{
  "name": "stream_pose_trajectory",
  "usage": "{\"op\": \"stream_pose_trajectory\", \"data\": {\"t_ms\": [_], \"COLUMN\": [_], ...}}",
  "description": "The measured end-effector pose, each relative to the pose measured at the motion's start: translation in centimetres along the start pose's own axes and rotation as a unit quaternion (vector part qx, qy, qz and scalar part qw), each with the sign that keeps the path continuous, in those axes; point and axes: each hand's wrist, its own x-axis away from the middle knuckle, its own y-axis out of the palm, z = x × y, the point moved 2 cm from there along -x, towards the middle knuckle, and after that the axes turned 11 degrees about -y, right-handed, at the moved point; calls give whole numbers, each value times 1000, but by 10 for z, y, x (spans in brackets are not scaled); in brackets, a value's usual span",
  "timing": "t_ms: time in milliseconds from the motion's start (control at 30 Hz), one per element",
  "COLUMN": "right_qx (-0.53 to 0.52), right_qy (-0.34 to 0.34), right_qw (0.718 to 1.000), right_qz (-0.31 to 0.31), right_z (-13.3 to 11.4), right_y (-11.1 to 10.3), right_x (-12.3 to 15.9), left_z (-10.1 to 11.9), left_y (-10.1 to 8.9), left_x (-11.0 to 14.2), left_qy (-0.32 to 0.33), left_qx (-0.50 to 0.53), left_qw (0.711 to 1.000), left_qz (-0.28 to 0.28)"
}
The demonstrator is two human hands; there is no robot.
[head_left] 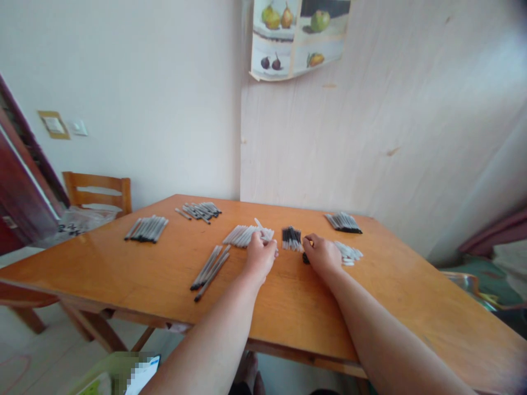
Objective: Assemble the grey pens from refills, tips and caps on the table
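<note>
My left hand (262,253) is closed on a white pen barrel (258,223), whose tip sticks up past the fingers. Right behind that hand lies a row of white pen barrels (241,236). My right hand (323,253) has its fingers curled down at a few small black parts (305,258) on the table; whatever is between the fingertips is hidden. Between the hands lies a bundle of dark refills with pale ends (291,238). Small whitish caps or plugs (349,252) are heaped just right of my right hand.
Assembled-looking pens with black ends lie in groups on the wooden table (164,274): near left (209,271), far left (146,228), back (200,212) and back right (343,222). A wooden chair (96,184) stands at the left, and a wall is behind the table.
</note>
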Motion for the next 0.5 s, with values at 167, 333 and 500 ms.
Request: {"op": "stream_pose_trajectory", "data": {"t_ms": [167,333,500], "right_qx": [-12,-25,-36], "right_qy": [18,0,-14], "right_qw": [1000,1000,999], "right_qz": [8,13,15], "right_z": [8,7,1], "right_y": [-4,-5,-10], "right_x": [-2,-2,1], "left_z": [7,32,55], "left_y": [-2,-15,-58], "left_x": [7,12,-14], "left_qy": [23,34,45], "left_qx": [1,-40,-134], "left_qw": [1000,998,989], "left_qz": [-5,-26,48]}}
